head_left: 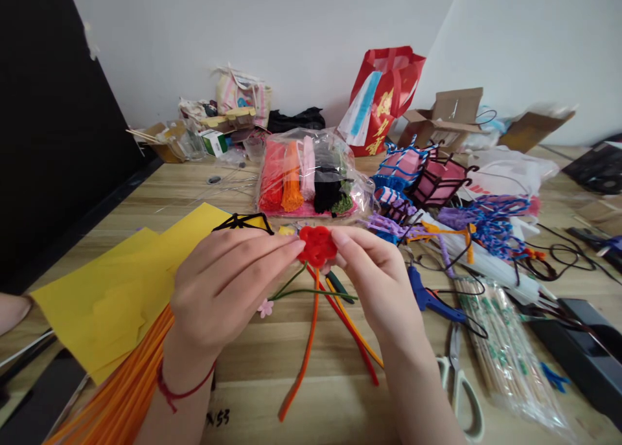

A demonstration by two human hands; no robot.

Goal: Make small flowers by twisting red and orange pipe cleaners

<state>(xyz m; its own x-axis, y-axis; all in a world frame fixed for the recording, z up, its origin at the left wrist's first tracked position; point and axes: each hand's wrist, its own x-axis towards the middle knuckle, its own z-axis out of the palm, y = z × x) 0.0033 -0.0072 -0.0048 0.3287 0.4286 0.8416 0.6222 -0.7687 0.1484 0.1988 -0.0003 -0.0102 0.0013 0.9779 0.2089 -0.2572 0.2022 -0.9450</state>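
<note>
Both my hands hold a small red pipe-cleaner flower (pixel 317 245) above the wooden table (pixel 321 374). My left hand (pixel 228 283) pinches its left edge with the fingertips, and a red string bracelet circles that wrist. My right hand (pixel 376 276) pinches the flower's right edge between thumb and fingers. Thin green stems (pixel 311 293) trail down from the flower between my hands. A tiny pink flower (pixel 265 308) lies just below my left hand. Orange and red pipe cleaners (pixel 304 361) lie on the table under my hands.
Yellow paper sheets (pixel 111 289) and a bundle of orange pipe cleaners (pixel 121 393) lie at left. A bag of coloured pipe cleaners (pixel 311 173) sits behind. At right are woven baskets (pixel 427 176), a blue glue gun (pixel 430 299), scissors (pixel 459 380), bagged skewers (pixel 505 348) and black cables.
</note>
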